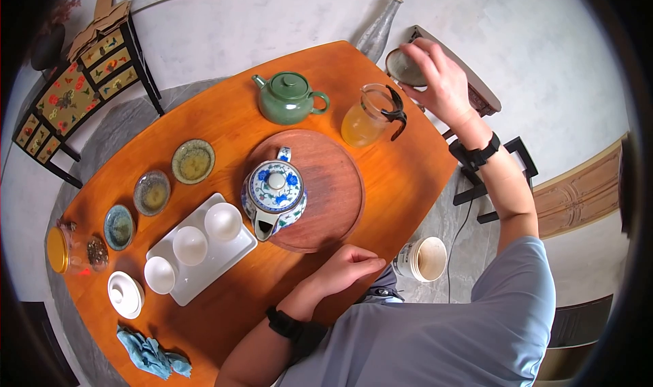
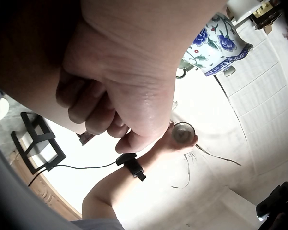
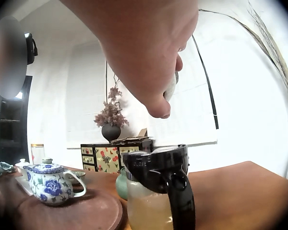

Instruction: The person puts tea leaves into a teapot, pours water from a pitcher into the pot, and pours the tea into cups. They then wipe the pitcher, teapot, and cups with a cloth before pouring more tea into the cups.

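Note:
My right hand (image 1: 441, 84) grips a small glazed tea cup (image 1: 404, 67) by its rim, raised past the table's far right corner. Below it stands a glass pitcher (image 1: 362, 123) with a black handle and amber liquid inside. In the left wrist view the cup (image 2: 183, 132) shows its round opening. Loosely curled and holding nothing, my left hand (image 1: 345, 268) rests near the front table edge. Closest to it are the round wooden tray (image 1: 333, 203) and the blue-and-white teapot (image 1: 277, 186), whose spout points toward me.
A green teapot (image 1: 288, 101) stands at the back. On the left are three glazed cups (image 1: 151, 192), a white tray (image 1: 204, 273) with three white cups, a white lid (image 1: 125, 294), a gold-lidded jar (image 1: 58, 249) and a blue cloth (image 1: 151, 351). A bucket (image 1: 423, 259) stands beside the table.

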A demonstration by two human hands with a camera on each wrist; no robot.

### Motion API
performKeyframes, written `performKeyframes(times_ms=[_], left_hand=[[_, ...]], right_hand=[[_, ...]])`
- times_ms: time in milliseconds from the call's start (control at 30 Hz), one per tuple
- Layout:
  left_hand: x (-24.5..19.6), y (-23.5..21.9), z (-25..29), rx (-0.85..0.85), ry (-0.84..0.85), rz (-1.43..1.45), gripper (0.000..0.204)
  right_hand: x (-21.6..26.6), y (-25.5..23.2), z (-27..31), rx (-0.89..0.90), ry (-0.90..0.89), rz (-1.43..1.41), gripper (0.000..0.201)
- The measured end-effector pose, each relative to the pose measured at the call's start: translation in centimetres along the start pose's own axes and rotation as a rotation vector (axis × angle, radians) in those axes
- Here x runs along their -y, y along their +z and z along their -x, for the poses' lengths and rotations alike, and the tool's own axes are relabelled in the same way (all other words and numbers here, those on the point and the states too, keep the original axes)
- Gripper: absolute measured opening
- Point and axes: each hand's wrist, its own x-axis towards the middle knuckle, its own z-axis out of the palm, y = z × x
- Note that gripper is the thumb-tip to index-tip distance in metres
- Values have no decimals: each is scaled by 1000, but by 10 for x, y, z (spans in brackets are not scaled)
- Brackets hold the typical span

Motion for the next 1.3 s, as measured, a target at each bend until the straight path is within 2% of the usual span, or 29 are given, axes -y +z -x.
performKeyframes(times_ms=[67, 100, 133, 200, 367, 433, 467, 533, 567, 600, 667, 700, 733, 767, 800, 867, 933, 1033, 1067, 1100, 1300], left_hand=[[2, -1, 0, 9, 4, 18, 37], [1, -1, 0, 10, 5, 18, 37], [1, -1, 0, 9, 7, 19, 36], [0, 0, 0, 1, 11, 27, 35], [3, -1, -1, 11, 13, 41, 34], [1, -2, -1, 13, 2, 37, 35], [0, -2, 0, 6, 6, 38, 35], [-5, 1, 1, -5, 5, 10, 35], [-6, 3, 0, -20, 11, 17, 35], [-7, 7, -1, -46, 31, 4, 40], [-7, 8, 2, -101, 43, -2, 46], [-9, 6, 1, -60, 51, 3, 47], [-10, 5, 2, -14, 55, 8, 47], [-8, 4, 1, -27, 52, 12, 47], [-4, 2, -1, -13, 51, -1, 39], [-3, 0, -2, -1, 45, -19, 34], [-4, 1, -1, 5, 44, 3, 35], [0, -1, -3, 22, 51, -40, 36], [-1, 0, -2, 12, 52, -42, 36], [-4, 1, 0, 9, 40, -30, 37], [1, 3, -4, -2, 21, -20, 43]], right_hand=[[6, 2, 3, 154, -101, 10, 77], [7, 3, 3, 168, -137, 18, 79], [7, 3, 3, 168, -139, 16, 79], [6, 3, 0, 57, -4, -2, 80], [10, -1, -3, 212, -79, -26, 80], [10, 0, -4, 220, 33, -33, 82], [13, 0, -6, 217, 27, -38, 82], [22, -1, -9, 271, 197, -84, 84], [28, -5, -16, 353, 325, -199, 83], [33, -5, -22, 356, 307, -217, 83], [45, -2, -30, 366, 435, -473, 82], [51, -2, -38, 432, 479, -638, 80], [60, 2, -45, 436, 471, -657, 80], [71, 5, -52, 452, 440, -803, 81], [82, 10, -58, 464, 410, -945, 81], [104, 22, -78, 579, 396, -971, 80], [127, 48, -91, 546, 262, -902, 81], [158, 90, -113, 636, 186, -909, 85], [170, 99, -120, 667, 185, -898, 77], [180, 108, -126, 697, 162, -886, 78], [212, 142, -144, 806, -19, -792, 82]])
